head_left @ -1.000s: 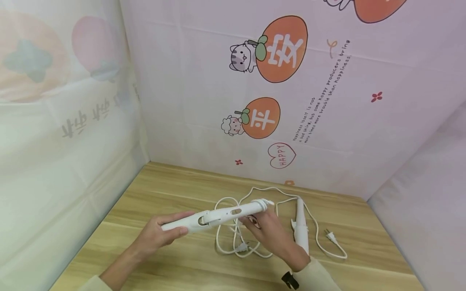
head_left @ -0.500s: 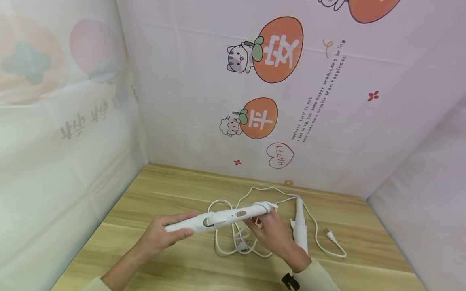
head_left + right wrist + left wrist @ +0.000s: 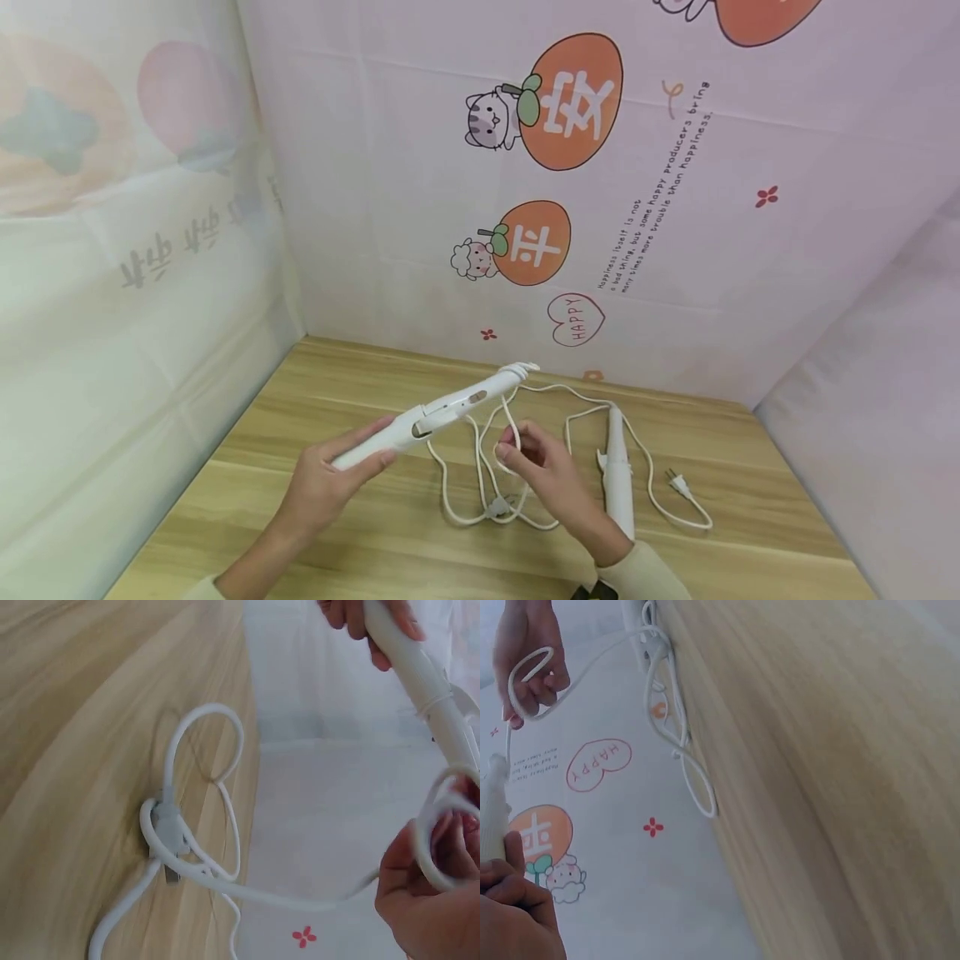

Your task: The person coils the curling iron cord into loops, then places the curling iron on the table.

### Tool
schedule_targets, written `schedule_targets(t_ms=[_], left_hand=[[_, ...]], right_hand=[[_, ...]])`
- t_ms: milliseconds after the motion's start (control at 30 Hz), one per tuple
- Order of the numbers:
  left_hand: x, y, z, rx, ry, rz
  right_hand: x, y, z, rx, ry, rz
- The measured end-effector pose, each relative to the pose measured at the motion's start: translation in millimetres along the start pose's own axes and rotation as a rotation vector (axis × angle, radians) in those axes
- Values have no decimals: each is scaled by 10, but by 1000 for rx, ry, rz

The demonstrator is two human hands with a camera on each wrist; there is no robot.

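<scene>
A white curling iron (image 3: 452, 410) slants up to the right above the table, its thicker end gripped by my left hand (image 3: 324, 477). Several turns of its white cord (image 3: 516, 373) wrap the far end of the handle. From there the cord drops to my right hand (image 3: 553, 477), which pinches it between thumb and curled fingers. In the right wrist view a loop of cord (image 3: 429, 859) stands out from those fingers. The rest lies in loose loops on the table, with a plug (image 3: 169, 834) among them.
On the wooden table (image 3: 360, 550) a second white curling iron (image 3: 618, 487) lies to the right, its cord running out to a plug (image 3: 680, 485). A printed cloth wall (image 3: 390, 250) stands behind, and a pale cloth wall (image 3: 187, 367) at the left.
The handle end of the curling iron has swung up and slightly left. My right hand has come away from that end, lower and nearer, and a stretch of cord now hangs between them.
</scene>
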State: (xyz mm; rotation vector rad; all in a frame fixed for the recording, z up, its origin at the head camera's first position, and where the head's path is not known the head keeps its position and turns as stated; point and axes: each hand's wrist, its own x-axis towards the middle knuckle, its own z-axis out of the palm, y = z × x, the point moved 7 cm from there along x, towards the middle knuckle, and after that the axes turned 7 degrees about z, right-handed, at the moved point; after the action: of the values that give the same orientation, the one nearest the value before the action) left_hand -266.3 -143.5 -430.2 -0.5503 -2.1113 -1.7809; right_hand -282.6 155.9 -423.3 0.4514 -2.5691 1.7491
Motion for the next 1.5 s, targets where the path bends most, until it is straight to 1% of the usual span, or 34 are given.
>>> schedule_targets(t_ms=[33,100,200,233,267,333,433,467,533,600,667,733,767,867,933,1000,1067,1133,1200,1300,1400,1500], left_hand=[[5,8,-18,14,6,2],[16,20,-51,44,6,6],[35,47,-97,118,-19,45],[41,61,-110,146,-31,72],[46,74,-124,173,-42,100],[53,105,-146,239,-64,176],[60,137,-168,328,-101,296],[58,139,-172,346,-122,322],[56,130,-178,367,-174,354],[56,106,-180,344,-240,346],[53,71,-180,299,-318,308],[47,32,-179,243,-397,257],[41,10,-181,212,-435,230],[11,-57,-200,103,-533,137],[-7,-99,-213,22,-579,96],[-20,-136,-227,-58,-605,68],[-27,-175,-230,-134,-614,47],[-31,-196,-227,-206,-611,37],[-33,-200,-204,-281,-603,41],[-31,-197,-149,-372,-578,38],[-22,-199,-92,-400,-521,14],[-11,-202,-57,-381,-450,-2]], right_hand=[[-3,-20,-12,-23,15,-28],[-15,-79,-27,-109,34,-121],[-69,-212,-61,-302,61,-291],[-88,-249,-73,-367,63,-336],[-102,-277,-88,-421,59,-363],[-116,-316,-125,-515,49,-387],[-111,-372,-175,-614,12,-421],[-107,-398,-186,-644,2,-445],[-106,-458,-198,-722,-4,-528],[-114,-512,-199,-796,-3,-628],[-130,-549,-199,-843,0,-719],[-143,-568,-207,-861,1,-775],[-146,-571,-211,-863,0,-789],[-152,-576,-216,-853,-16,-810],[-155,-581,-205,-842,-33,-823],[-159,-592,-189,-829,-42,-842],[-171,-602,-179,-810,-38,-870],[-177,-596,-165,-785,-37,-867],[-180,-579,-149,-722,-55,-845],[-168,-531,-102,-606,-87,-761],[-148,-477,-55,-494,-119,-654],[-129,-438,-22,-474,-113,-578]])
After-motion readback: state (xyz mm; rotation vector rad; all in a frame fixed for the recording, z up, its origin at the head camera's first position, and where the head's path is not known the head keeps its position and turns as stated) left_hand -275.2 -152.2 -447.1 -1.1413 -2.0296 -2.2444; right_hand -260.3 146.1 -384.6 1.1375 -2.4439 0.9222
